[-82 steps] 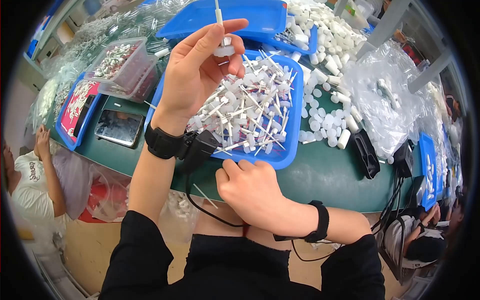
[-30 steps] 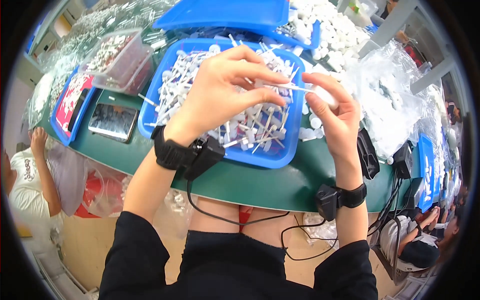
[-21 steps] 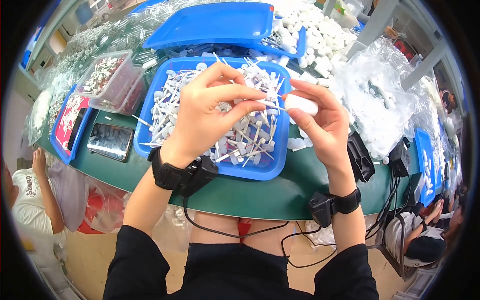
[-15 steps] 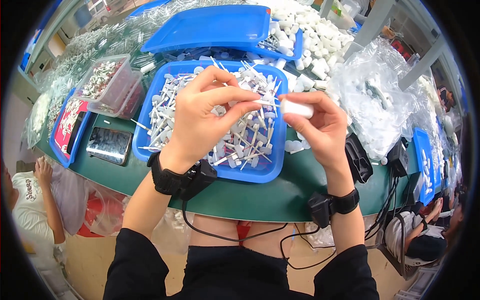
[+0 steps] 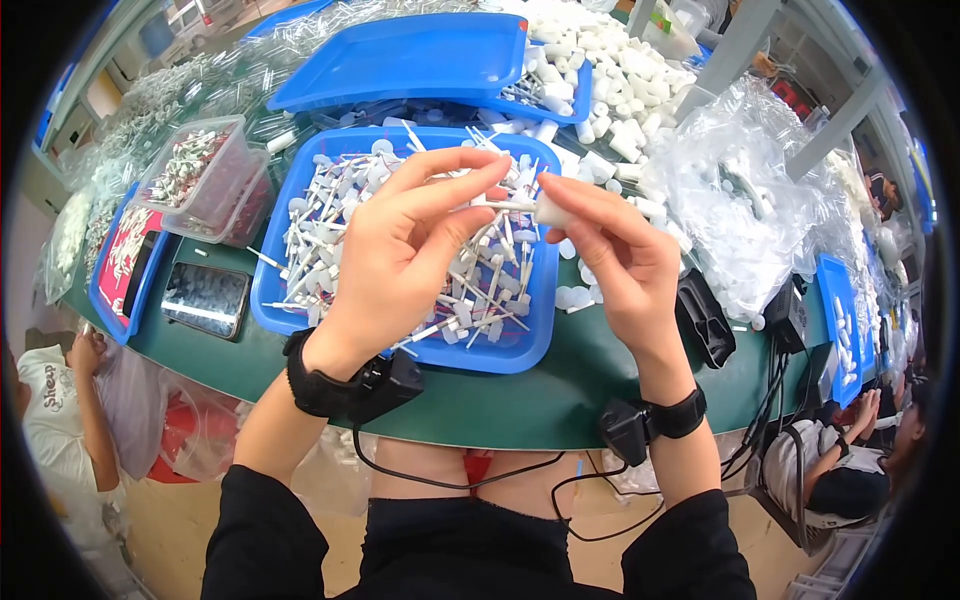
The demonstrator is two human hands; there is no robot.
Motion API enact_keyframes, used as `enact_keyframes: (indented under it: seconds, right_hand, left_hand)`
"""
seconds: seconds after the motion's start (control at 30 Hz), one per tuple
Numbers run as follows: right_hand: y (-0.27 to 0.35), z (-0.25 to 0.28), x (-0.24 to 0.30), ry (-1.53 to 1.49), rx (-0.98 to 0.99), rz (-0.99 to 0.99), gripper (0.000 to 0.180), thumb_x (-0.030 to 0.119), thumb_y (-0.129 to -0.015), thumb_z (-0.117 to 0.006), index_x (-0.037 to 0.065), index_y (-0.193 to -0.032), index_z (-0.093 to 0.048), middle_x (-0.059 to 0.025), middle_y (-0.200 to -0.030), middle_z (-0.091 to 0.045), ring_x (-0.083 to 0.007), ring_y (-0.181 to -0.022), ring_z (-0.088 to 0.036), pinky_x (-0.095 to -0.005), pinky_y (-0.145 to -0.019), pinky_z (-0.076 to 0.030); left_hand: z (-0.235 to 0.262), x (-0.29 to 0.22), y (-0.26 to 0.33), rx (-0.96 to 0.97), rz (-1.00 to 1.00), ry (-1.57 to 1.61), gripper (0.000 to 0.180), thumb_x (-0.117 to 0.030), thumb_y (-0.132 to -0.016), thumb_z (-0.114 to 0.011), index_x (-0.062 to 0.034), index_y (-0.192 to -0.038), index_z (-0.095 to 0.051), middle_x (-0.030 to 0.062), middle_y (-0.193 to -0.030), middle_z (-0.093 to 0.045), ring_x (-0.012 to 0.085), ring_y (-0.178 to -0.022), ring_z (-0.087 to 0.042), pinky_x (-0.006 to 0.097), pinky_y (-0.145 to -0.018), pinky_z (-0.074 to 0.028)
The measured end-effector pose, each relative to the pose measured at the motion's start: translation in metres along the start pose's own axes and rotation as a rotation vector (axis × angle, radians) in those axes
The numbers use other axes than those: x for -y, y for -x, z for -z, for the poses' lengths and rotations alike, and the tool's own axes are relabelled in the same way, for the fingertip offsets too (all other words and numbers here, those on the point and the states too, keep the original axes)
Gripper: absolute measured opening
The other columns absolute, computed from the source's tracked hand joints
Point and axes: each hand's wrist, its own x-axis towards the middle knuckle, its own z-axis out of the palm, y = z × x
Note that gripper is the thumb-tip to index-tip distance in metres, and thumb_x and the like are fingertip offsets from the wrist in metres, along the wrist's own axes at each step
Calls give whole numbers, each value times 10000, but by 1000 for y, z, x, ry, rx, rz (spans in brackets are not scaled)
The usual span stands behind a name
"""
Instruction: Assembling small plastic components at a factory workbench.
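Above the blue tray (image 5: pixel 540 335) of loose parts, my left hand (image 5: pixel 400 245) is closed, with thumb and fingertips pinching a thin white stick (image 5: pixel 515 206). My right hand (image 5: pixel 625 255) pinches a white plastic cap (image 5: pixel 553 212), mostly covered by its fingers. Stick and cap are in line and meet end to end; whether the stick's tip sits inside the cap is hidden. Below my hands, the tray holds many white sticks with pale translucent round pieces (image 5: pixel 465 310). Each of my wrists wears a black strap with a small box.
A phone (image 5: pixel 206 298) and clear tubs (image 5: pixel 190 195) of small parts stand at left. An empty blue tray (image 5: pixel 400 65) and a heap of white caps (image 5: pixel 640 85) lie behind. At right are plastic bags (image 5: pixel 730 210), a black holder (image 5: pixel 706 318) and cables. People sit on both sides.
My right hand has turned, and its fingers now cover more of the cap. Cap and stick have shifted slightly left with both hands. The whole view has moved a little.
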Motion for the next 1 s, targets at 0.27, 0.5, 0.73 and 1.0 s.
enact_keyframes:
  seconds: [0.27, 0.5, 0.73, 1.0]
  right_hand:
    - [0, -2, 16, 7, 34, -46, 342, -77, -823, -574, -22, -1154, -510, -151, -1143, -615, -216, -1061, -601, -291, -880, -491]
    - [-2, 3, 12, -93, 15, -13, 313, -74, -781, -643, -41, -1085, -577, -146, -1079, -631, -213, -952, -646, -292, -835, -514]
    - [0, 0, 7, -112, -27, -138, 342, -50, -769, -675, -50, -1096, -577, -157, -1019, -650, -214, -948, -646, -302, -834, -528]
    - [5, -3, 5, -87, -6, -104, 366, -45, -764, -677, -35, -1116, -580, -133, -1042, -651, -199, -949, -647, -295, -818, -532]
  left_hand:
    - [1, -10, -1, 49, 201, 166, 455, 101, -819, -536, -43, -1250, -539, 145, -1151, -612, 186, -981, -628, 255, -791, -526]
    - [6, 3, -1, 49, 7, 18, 389, 74, -775, -626, -2, -1153, -583, 126, -1090, -632, 196, -1003, -624, 264, -761, -549]
    - [2, -7, 1, -44, 162, 93, 241, 71, -768, -646, 53, -1007, -620, 136, -1017, -646, 222, -850, -678, 268, -735, -557]
    - [-5, -2, 6, 100, 115, 44, 238, 85, -743, -669, 47, -974, -630, 112, -921, -661, 205, -823, -681, 260, -737, -555]
